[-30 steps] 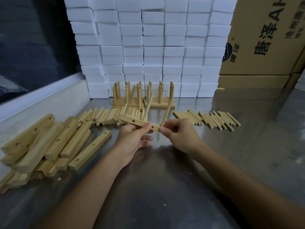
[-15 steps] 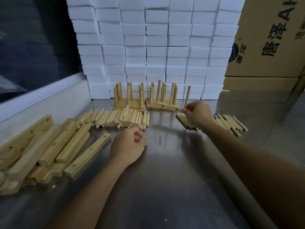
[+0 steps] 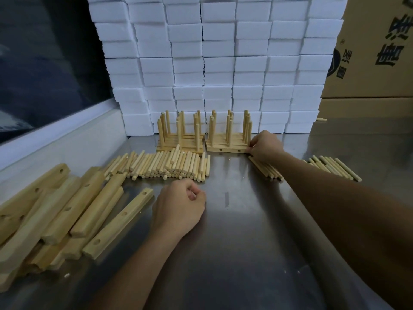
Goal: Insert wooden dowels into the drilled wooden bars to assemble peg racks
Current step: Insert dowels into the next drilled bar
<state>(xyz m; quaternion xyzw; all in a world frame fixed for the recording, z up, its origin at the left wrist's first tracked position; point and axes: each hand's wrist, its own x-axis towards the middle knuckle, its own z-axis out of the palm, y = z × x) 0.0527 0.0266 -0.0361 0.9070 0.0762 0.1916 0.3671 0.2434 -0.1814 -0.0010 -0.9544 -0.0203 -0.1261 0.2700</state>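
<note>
My right hand [image 3: 264, 145] holds the right end of an assembled peg rack [image 3: 226, 149], which stands with its three dowels upright at the front of the right group of finished racks. A second group of finished racks [image 3: 180, 144] stands to its left. My left hand [image 3: 178, 206] rests on the steel table [image 3: 245, 231] with fingers curled and nothing in it. A row of loose dowels [image 3: 165, 165] lies beyond it. Drilled wooden bars [image 3: 67, 211] lie piled at the left, the nearest bar [image 3: 119, 222] beside my left wrist.
More loose dowels lie under my right wrist [image 3: 266, 168] and further right [image 3: 333, 165]. A wall of white foam blocks [image 3: 219, 63] stands behind the racks. Cardboard boxes [image 3: 368, 52] stand at the back right. A dark window [image 3: 44, 63] runs along the left.
My right hand carried the finished rack away from me and set it down against the right group of racks. My left hand let go of it and dropped to the table.
</note>
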